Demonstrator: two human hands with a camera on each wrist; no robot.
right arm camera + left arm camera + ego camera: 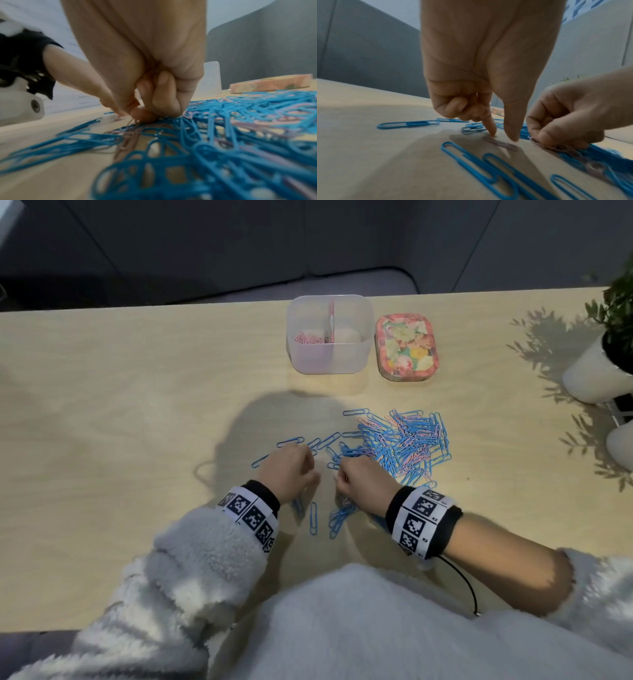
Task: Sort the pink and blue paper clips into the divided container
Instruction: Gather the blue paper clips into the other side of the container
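Pink clip | flat, long axis toward wrist, under left hand forefinger-thumb, unpinched | right hand pinching, seemingly, pink clips.

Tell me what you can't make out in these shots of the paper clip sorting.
- Container, head view: frosted walls blur the pink clips inside; count unclear, right compartment's contents unclear.
- Right hand, right wrist view: curled fingers hide how many clips it pinches.
- Left hand, left wrist view: blur hides whether its fingertip touches the pink clip.
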